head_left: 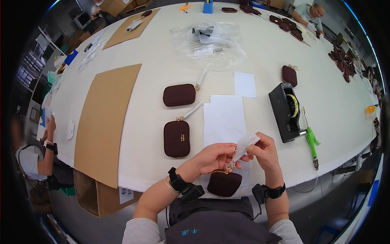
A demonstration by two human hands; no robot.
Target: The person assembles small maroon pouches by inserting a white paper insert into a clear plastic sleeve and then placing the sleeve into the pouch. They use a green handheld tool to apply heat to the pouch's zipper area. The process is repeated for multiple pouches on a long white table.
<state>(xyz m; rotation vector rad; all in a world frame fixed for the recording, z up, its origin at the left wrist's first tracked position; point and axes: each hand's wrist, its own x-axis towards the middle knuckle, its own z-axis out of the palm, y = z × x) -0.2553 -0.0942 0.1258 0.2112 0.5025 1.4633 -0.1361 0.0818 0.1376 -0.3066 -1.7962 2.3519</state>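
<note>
At the near edge of the table, a dark brown zip pouch (224, 184) hangs or rests just below my hands. A sheet of thin white paper (245, 143) is partly rolled around the pouch's strap, and a beige knotted part (230, 166) shows beneath it. My left hand (215, 157) is closed on the paper's lower left side, near the knot. Pinched in my right hand (264, 151) is the paper's upper right end. Left of them lie two more brown pouches (176, 139) (179, 95), their straps wrapped in white paper rolls.
White paper sheets (223, 118) lie ahead of my hands. To the right stand a black tape dispenser (282, 114) and a green air blow gun (311, 140). Brown cardboard (106, 122) lies left, clear plastic bags (209, 44) farther back. Co-workers sit at left and far right (310, 18).
</note>
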